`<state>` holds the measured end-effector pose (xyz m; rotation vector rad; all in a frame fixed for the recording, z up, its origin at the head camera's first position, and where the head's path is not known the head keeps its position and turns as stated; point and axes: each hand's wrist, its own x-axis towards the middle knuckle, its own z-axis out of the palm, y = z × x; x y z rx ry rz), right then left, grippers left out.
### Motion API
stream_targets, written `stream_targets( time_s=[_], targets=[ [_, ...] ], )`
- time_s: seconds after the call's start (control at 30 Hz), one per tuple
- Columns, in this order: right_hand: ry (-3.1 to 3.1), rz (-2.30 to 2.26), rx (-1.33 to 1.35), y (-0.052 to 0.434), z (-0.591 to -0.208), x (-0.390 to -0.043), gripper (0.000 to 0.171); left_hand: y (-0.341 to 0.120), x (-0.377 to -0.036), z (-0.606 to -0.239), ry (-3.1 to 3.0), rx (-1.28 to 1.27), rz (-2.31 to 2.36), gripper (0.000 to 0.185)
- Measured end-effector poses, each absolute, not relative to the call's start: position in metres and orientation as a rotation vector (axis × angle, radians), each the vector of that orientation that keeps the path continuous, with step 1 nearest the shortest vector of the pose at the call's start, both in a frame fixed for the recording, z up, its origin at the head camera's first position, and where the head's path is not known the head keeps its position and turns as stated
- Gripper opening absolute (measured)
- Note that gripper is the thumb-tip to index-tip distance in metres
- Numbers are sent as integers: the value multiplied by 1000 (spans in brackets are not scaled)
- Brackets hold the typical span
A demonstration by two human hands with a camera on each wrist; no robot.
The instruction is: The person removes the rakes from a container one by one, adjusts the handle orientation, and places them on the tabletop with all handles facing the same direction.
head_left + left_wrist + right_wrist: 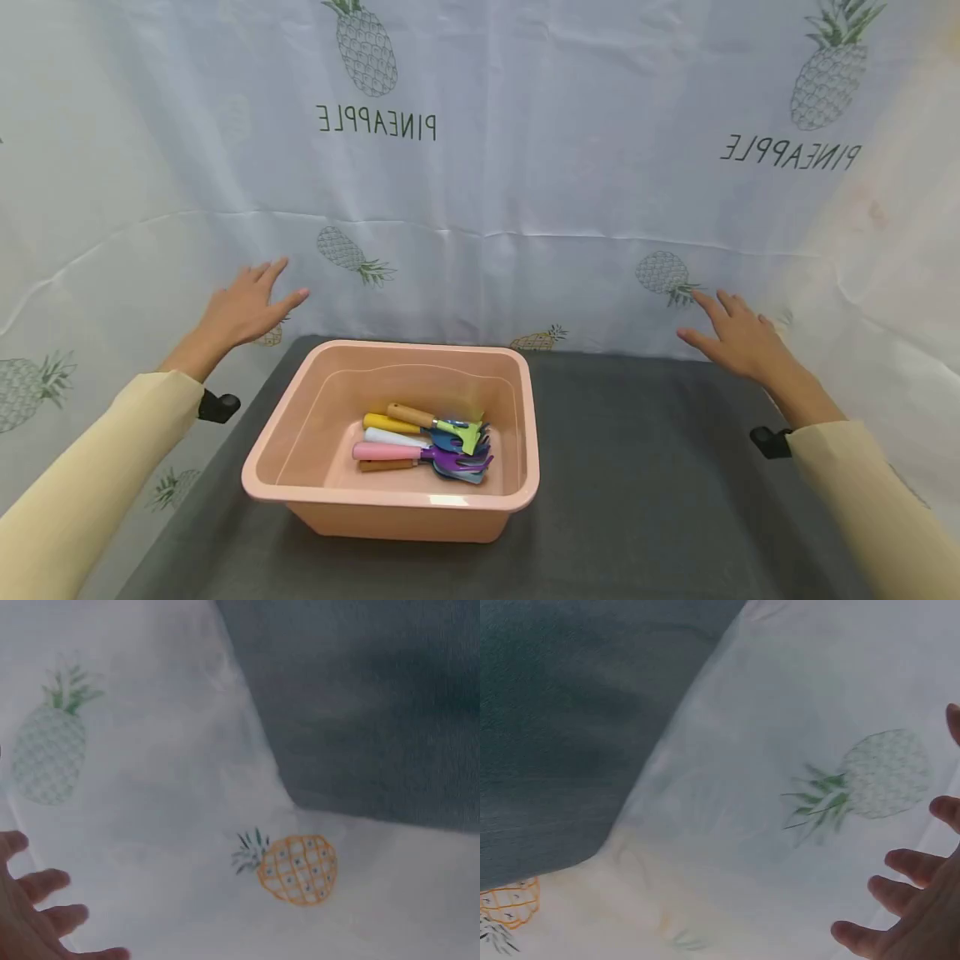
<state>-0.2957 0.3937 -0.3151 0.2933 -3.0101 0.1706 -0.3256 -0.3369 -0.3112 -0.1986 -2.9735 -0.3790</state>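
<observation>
My left hand [243, 307] is raised beyond the tub's far left corner, fingers spread, holding nothing. On the other side my right hand [738, 337] hovers over the table's far right part, its fingers apart and nothing in them. Between them, left of centre, stands a peach plastic tub [405, 497]. Inside it lies a small pile of toy garden tools: a pink-handled purple fork [386, 451], a light green tool head [467, 435] with a wooden handle, a yellow handle [390, 423] and a white handle [396, 437]. Blue heads are partly hidden beneath.
The dark grey table [637, 467] carries the tub and extends to its right. A white curtain [495, 183] with printed pineapples hangs behind the table and along both sides. A black wrist mount [219, 407] sticks out from the left sleeve.
</observation>
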Motion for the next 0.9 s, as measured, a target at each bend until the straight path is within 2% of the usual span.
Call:
stream_targets(
  time_s=[0.27, 0.5, 0.7, 0.9],
  targets=[
    [-2887, 298, 467, 369, -306, -267, 80, -318, -278, -312, -2811, -194, -964, 80],
    [-2808, 331, 659, 323, -302, -249, 74, -320, -229, -336, -2815, -144, -1422, 78],
    [-2764, 281, 747, 294, -296, -238, 70, -310, -199, -365, -2819, -67, -1504, 77],
    [-2722, 243, 835, 270, -288, -229, 68, -294, -190, -374, -2759, -26, -1532, 71]
  ],
)
